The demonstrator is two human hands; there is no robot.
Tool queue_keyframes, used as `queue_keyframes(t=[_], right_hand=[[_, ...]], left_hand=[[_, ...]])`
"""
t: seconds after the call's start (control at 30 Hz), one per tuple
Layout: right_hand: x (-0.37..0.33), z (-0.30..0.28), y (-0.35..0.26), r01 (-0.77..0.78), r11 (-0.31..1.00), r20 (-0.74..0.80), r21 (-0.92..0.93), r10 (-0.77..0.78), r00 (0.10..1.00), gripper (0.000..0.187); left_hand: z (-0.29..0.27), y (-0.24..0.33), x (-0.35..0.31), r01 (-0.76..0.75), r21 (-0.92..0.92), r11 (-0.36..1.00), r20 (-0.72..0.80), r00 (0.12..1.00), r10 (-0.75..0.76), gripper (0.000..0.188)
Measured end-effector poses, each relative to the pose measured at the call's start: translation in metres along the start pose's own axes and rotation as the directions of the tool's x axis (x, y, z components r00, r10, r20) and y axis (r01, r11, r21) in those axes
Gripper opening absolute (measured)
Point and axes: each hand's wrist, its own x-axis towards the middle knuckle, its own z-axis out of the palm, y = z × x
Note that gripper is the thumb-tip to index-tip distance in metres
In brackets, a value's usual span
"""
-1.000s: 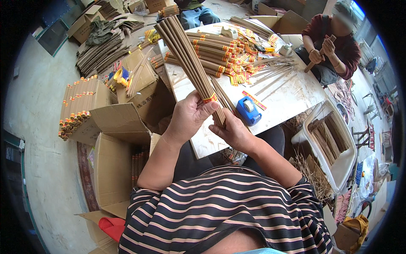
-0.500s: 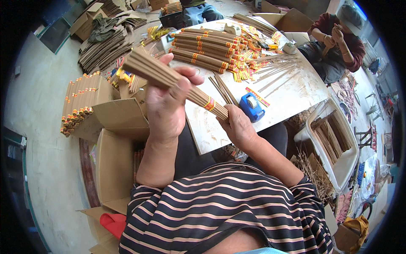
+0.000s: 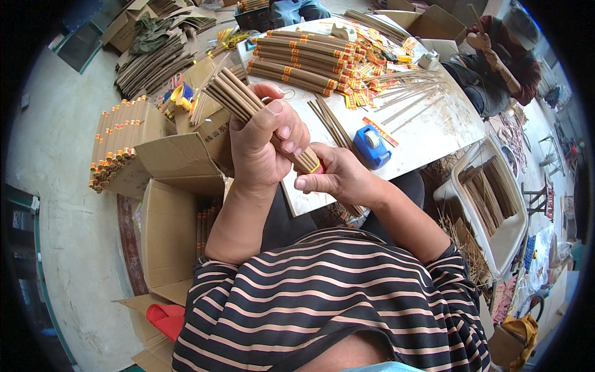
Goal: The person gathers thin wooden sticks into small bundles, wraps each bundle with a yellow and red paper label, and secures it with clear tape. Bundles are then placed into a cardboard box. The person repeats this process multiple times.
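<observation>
A bundle of brown incense sticks (image 3: 230,94) lies slantwise across both my hands, its far end pointing up to the left. My left hand (image 3: 266,133) is wrapped round the middle of the bundle. Around the lower end, close to a red and yellow paper band (image 3: 318,167), my right hand (image 3: 339,177) is closed; part of the band is covered by its fingers. Just beyond that hand, on the white table (image 3: 427,133), are a blue tape dispenser (image 3: 372,149) and a few loose sticks (image 3: 330,123).
Banded bundles (image 3: 297,59) are stacked at the table's far side, beside scattered red and yellow labels (image 3: 356,99). An open cardboard box (image 3: 164,242) stands at my left, more bundles (image 3: 116,139) beyond it. A white tub (image 3: 496,257) of sticks is at right; a co-worker (image 3: 527,62) sits beyond.
The bundle has tilted steeper and come slightly nearer. My left hand has slid down it toward the right hand, which now covers part of the band. The co-worker's hands have risen.
</observation>
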Motion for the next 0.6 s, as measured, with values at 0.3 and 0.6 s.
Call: queue_keyframes(t=[0.3, 0.6], right_hand=[[-0.008, -0.011, 0.003, -0.070, 0.864, 0.150, 0.499, -0.006, 0.989, 0.034], [-0.012, -0.018, 0.009, -0.100, 0.777, 0.224, 0.621, -0.054, 0.973, 0.029]], left_hand=[[-0.006, 0.007, 0.008, -0.009, -0.044, 0.999, 0.137, 0.990, 0.015, 0.014], [-0.005, 0.004, 0.006, -0.017, -0.038, 0.999, 0.177, 0.984, 0.024, 0.015]])
